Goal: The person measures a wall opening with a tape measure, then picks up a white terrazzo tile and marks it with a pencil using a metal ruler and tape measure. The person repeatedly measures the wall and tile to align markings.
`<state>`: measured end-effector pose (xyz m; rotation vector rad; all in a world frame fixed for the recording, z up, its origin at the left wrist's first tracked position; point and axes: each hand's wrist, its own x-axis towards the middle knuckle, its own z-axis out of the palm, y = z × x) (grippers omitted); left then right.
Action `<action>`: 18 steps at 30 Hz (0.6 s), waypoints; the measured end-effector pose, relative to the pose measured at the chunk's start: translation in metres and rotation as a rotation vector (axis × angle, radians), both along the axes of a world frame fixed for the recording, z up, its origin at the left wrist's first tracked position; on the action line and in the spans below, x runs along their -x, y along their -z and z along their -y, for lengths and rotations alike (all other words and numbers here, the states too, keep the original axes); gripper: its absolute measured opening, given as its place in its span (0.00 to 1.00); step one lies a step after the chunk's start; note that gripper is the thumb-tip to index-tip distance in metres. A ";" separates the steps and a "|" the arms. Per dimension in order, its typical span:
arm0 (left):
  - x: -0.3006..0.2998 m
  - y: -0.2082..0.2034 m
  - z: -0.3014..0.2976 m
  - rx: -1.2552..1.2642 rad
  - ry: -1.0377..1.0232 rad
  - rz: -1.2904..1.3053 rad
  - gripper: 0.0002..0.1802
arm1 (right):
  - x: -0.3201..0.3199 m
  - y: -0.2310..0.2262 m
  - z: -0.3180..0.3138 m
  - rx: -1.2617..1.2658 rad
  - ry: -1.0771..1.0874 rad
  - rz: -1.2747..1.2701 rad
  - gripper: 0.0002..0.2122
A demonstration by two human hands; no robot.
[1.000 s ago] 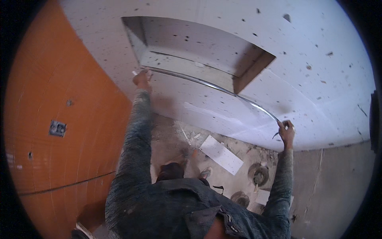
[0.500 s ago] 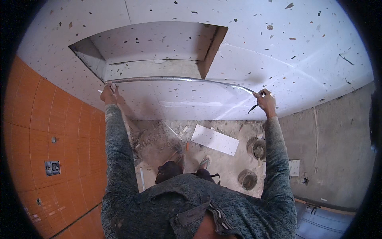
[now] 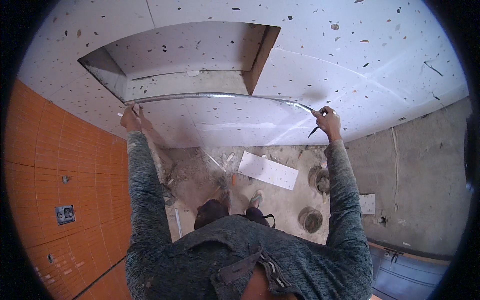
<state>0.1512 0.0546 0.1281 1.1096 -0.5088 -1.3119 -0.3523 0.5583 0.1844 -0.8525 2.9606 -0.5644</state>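
A thin, shiny silver metal strip [image 3: 215,95] stretches along the lower edge of a recessed niche [image 3: 190,82] in the speckled white wall, sagging slightly past the niche on the right. My left hand [image 3: 131,119] is closed at its left end, by the niche's lower left corner; a small white stick-like thing pokes out beside that hand. Farther right, my right hand [image 3: 327,122] pinches the strip's other end, lower on the wall. A short dark tail [image 3: 313,131] hangs below those fingers. Whether it is part of the strip I cannot tell.
On the dusty floor lie a speckled white tile [image 3: 268,170] and heaped rubble [image 3: 195,170]. Two round buckets, one [image 3: 310,220] nearer me, stand at the right. Orange tiles [image 3: 90,170] cover the left wall, with an electrical box [image 3: 65,215]; bare grey plaster [image 3: 415,175] is on the right.
The view has shifted a little, so the niche and both hands appear slightly more to the left and higher. Both hands keep their hold on the metal strip.
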 end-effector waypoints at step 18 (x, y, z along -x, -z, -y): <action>0.007 -0.005 -0.002 -0.007 -0.042 -0.091 0.17 | -0.005 0.001 0.002 0.081 -0.005 -0.075 0.18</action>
